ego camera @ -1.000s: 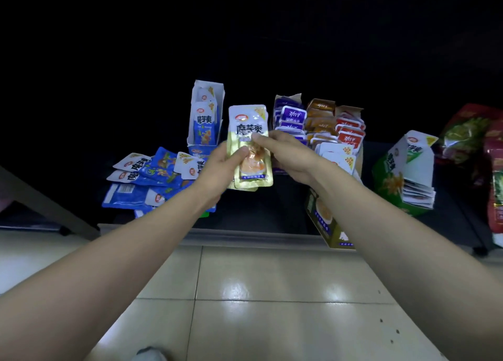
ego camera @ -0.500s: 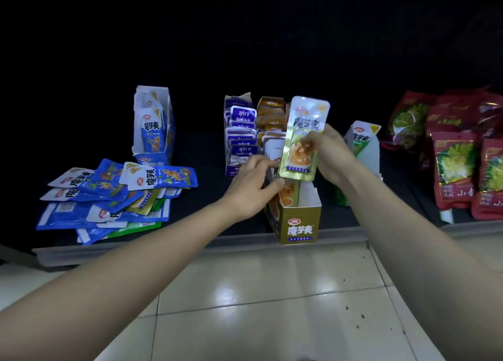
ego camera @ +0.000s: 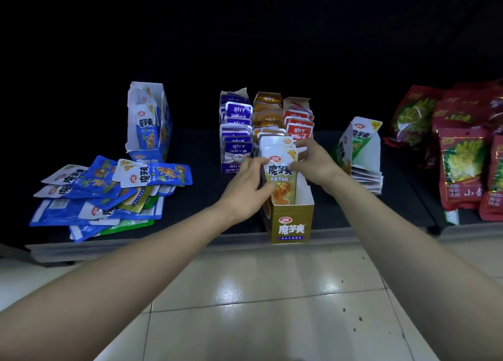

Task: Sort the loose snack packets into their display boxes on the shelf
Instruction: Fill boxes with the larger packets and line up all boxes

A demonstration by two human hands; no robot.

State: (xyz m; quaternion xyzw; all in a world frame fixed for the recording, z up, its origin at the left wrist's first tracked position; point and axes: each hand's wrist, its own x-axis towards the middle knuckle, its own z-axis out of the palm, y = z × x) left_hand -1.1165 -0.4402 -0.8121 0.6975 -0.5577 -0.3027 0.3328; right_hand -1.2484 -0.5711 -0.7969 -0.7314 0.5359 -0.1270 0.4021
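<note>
The gold packet [ego camera: 281,182] stood upright in the gold box [ego camera: 291,227] at the shelf's [ego camera: 196,197] front edge. The left hand [ego camera: 245,190] pinched its left side, and the right hand [ego camera: 314,162] pinched its top right corner. Loose blue packets [ego camera: 109,192] lay heaped well to the left.

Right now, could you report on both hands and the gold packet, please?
Left hand, right hand grip gold packet, upright, partway into gold box. Blue packets loose at left, not in way.
</note>
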